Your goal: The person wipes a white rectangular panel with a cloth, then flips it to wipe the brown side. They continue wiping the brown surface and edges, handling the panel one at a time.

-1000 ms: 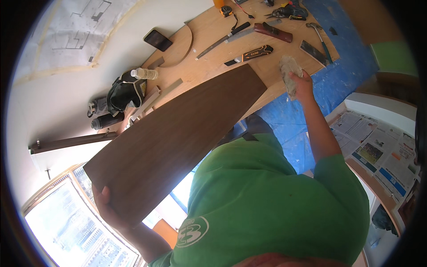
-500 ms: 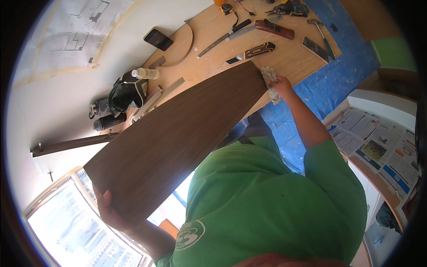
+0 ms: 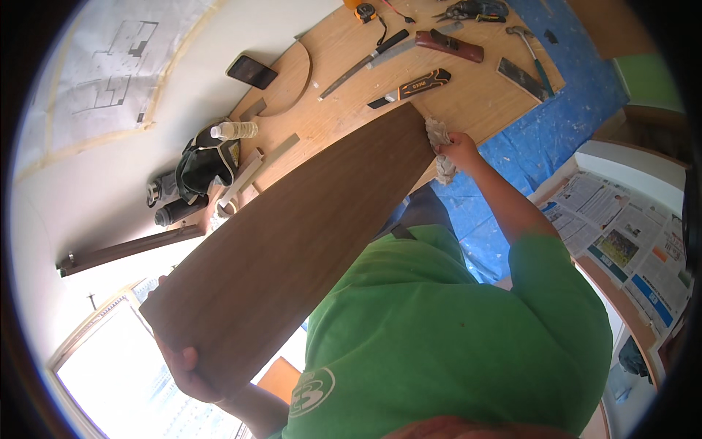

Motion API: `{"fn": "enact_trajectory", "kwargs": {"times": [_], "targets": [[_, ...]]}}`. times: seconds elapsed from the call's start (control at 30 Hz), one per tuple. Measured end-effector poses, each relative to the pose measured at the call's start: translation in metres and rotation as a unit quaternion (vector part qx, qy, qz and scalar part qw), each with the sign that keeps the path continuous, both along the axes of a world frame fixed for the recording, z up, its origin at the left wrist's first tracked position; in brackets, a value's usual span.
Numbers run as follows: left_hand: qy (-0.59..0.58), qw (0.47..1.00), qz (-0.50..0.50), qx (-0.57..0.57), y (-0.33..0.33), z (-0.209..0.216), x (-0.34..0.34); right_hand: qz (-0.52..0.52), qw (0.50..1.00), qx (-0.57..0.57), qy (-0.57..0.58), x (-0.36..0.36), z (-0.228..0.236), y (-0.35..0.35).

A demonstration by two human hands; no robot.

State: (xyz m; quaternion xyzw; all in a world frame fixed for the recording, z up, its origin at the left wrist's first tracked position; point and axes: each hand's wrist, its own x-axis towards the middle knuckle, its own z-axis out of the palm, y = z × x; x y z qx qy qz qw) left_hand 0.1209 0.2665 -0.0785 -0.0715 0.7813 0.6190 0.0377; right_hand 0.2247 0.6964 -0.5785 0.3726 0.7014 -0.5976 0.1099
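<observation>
A long dark brown wooden board point(image 3: 292, 241) stretches across the middle, tilted from the lower left up to the right. My left hand point(image 3: 186, 369) grips its near left end, the thumb bent over the face and the other fingers partly behind it. At the board's far right end, my right hand point(image 3: 459, 150) is closed on a crumpled pale rag point(image 3: 441, 146), which presses against the end edge. Beyond the board, a utility knife point(image 3: 417, 88) with an orange and black handle lies on the wooden workbench point(image 3: 490, 102).
The bench carries a file point(image 3: 362, 66), a dark red tool point(image 3: 450, 46), a hammer point(image 3: 532, 58), a tape measure point(image 3: 365, 12) and a phone point(image 3: 251, 72). A plastic bottle point(image 3: 235, 130) and a black bag point(image 3: 208, 164) stand by the wall. Blue sheeting point(image 3: 512, 168) covers the floor.
The rag has slid slightly downward along the board's end with my right hand. My left hand has shifted its hold a little lower, and the view has turned slightly.
</observation>
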Motion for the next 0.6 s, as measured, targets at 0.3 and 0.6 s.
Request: {"fn": "enact_trajectory", "kwargs": {"times": [0.3, 0.6], "targets": [[0.011, 1.0, -0.005, -0.019, 0.012, 0.004, -0.003, 0.06, 0.975, 0.211, 0.032, 0.001, -0.015, 0.014], [0.001, 1.0, -0.004, 0.006, -0.007, 0.007, -0.006, 0.025, 0.998, 0.053, 0.007, 0.006, 0.044, -0.024]]}}
